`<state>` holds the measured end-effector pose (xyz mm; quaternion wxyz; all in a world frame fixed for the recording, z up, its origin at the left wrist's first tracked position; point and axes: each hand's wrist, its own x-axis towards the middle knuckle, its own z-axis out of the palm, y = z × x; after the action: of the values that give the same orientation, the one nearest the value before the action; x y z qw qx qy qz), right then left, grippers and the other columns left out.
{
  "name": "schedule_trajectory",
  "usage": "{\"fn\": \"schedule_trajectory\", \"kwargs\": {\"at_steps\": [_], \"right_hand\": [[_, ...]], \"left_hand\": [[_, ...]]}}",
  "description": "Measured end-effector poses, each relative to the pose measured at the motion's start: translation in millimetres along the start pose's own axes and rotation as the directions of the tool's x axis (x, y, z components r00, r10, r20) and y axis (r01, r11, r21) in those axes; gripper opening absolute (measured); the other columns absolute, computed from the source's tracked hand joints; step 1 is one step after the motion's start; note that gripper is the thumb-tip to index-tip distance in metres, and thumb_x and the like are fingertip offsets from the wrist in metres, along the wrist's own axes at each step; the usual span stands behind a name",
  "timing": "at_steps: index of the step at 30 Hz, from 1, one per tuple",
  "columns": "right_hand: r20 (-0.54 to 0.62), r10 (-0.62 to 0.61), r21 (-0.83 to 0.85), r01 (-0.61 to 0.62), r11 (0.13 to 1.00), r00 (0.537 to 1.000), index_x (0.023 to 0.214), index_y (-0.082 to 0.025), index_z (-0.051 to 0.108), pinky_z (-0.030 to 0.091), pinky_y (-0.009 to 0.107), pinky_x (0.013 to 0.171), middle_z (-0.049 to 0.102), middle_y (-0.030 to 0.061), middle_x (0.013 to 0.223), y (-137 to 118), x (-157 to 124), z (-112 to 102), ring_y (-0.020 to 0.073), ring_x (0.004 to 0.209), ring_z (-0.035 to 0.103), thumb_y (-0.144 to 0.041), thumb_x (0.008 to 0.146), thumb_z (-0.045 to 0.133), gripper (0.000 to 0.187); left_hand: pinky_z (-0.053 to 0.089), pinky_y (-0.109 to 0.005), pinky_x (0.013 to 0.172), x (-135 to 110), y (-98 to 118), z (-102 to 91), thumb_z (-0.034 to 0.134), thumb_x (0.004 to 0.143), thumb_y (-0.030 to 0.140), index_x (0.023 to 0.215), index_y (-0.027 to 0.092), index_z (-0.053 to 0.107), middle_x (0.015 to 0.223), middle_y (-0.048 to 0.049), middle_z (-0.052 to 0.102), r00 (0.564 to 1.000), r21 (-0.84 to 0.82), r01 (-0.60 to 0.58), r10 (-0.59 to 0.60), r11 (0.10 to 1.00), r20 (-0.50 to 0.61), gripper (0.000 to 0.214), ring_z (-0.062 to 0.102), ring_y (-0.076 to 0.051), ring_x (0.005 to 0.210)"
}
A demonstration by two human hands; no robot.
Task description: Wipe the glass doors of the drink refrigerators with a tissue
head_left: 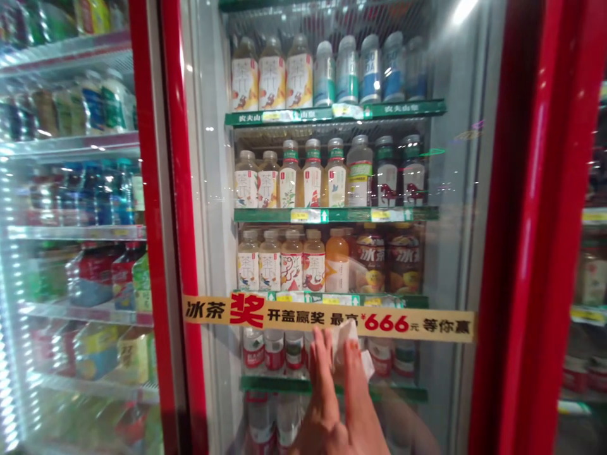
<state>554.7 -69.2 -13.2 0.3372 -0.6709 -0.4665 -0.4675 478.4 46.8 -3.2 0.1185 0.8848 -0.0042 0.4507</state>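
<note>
My right hand [339,404] reaches up from the bottom edge, fingers pointing upward. It presses a crumpled white cloth [348,338] flat against the glass door [450,208] of a red-framed drinks fridge. The cloth sits just below a yellow sticker strip [327,316] with red and black print that runs across the glass. My left hand is out of sight.
Behind the glass, green-edged shelves [332,115] carry rows of tea, juice and water bottles. A red door frame [531,221] stands on the right and another [164,227] on the left. A second lit fridge [71,221] with more drinks is at the far left.
</note>
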Motion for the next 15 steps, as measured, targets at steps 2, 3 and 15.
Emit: {"fn": "schedule_trajectory", "kwargs": {"at_steps": [2, 3, 15], "right_hand": [[0.037, -0.096, -0.123, 0.100, 0.987, 0.995, 0.176, -0.022, 0.016, 0.030, 0.049, 0.134, 0.041, 0.0080, 0.176, -0.4, 25.8, -5.8, 0.0319, 0.169, 0.025, -0.075, 0.106, 0.033, 0.090], [0.037, -0.133, -0.214, 0.138, 0.967, 0.990, 0.176, -0.021, 0.019, 0.021, 0.049, 0.137, 0.038, 0.0078, 0.177, 5.9, 39.0, -15.6, 0.0301, 0.170, 0.020, -0.073, 0.107, 0.034, 0.088], [0.101, -0.241, -0.480, 0.260, 0.838, 0.965, 0.174, -0.028, 0.030, 0.000, 0.047, 0.142, 0.030, -0.0062, 0.180, -2.8, -5.6, -8.1, 0.0268, 0.172, 0.007, -0.077, 0.103, 0.038, 0.087]], "left_hand": [[0.049, -0.051, 0.128, -6.8, -15.4, -19.9, 0.034, 0.104, 0.061, 0.171, 0.027, -0.014, 0.180, -0.0074, 0.027, 0.999, -0.073, -0.011, 0.008, 0.997, -0.053, 0.090, 0.034, -0.026, 0.165], [0.049, -0.051, 0.127, -9.5, -26.0, -33.6, 0.036, 0.104, 0.061, 0.173, 0.030, -0.009, 0.180, -0.0067, 0.027, 0.993, -0.054, -0.064, 0.059, 0.996, -0.102, 0.088, 0.036, -0.028, 0.165], [0.015, -0.060, 0.141, 6.7, -110.1, -84.4, 0.060, 0.099, 0.033, 0.171, 0.044, 0.020, 0.182, 0.0073, 0.015, 0.878, 0.399, 0.089, 0.117, 0.913, -0.464, 0.083, 0.016, -0.029, 0.170]]}}
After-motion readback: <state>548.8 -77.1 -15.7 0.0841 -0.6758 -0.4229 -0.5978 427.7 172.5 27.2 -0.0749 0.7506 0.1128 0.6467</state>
